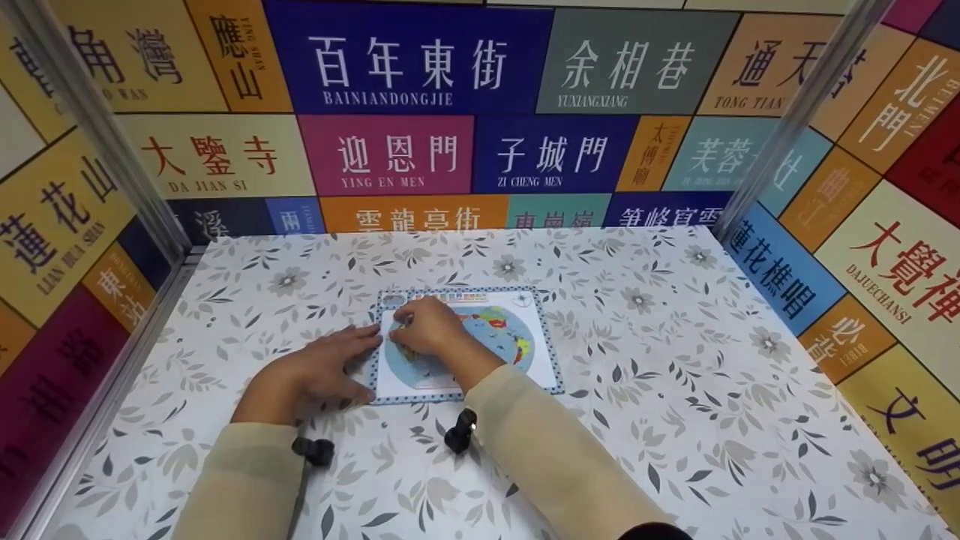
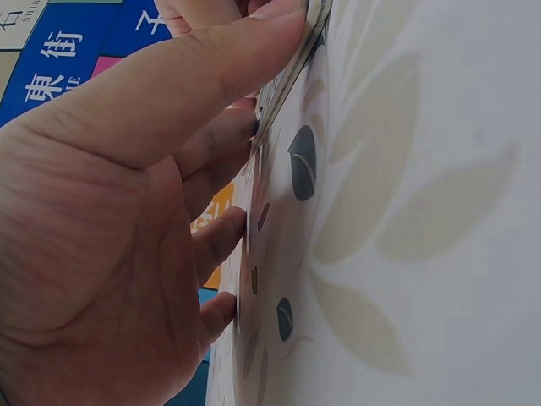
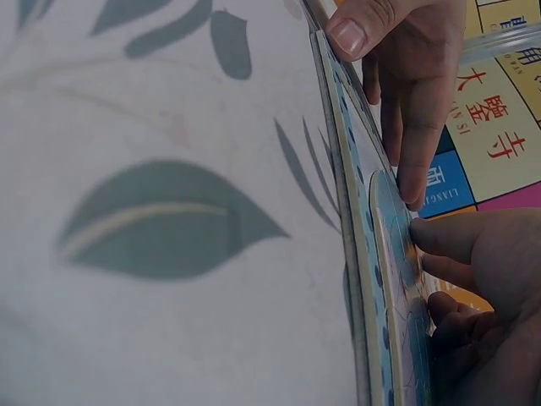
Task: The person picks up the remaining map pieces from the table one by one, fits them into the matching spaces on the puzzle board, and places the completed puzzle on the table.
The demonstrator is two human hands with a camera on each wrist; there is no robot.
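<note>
A flat world map puzzle board [image 1: 541, 375] with a blue dotted border lies in the middle of the table. The person's left hand [image 1: 330, 367] is at its left side, fingers stretched along the edge. In the left wrist view, the left thumb [image 2: 245, 59] rests on the board's corner edge. The right hand [image 1: 433, 326] is over the left part of the oval map [image 1: 491, 341], covering it. From the right wrist view, the right thumb and fingers [image 3: 452, 233] touch the map surface, the other fingers curled. Whether a piece is between them is hidden.
A white tablecloth [image 1: 645, 360] with grey leaves and flowers covers the table. Panels with coloured Chinese lettering [image 1: 409, 60] stand behind and at both sides. Metal posts [image 1: 787, 112] rise at the back corners. Small black cameras [image 1: 313, 450] sit on both wrists.
</note>
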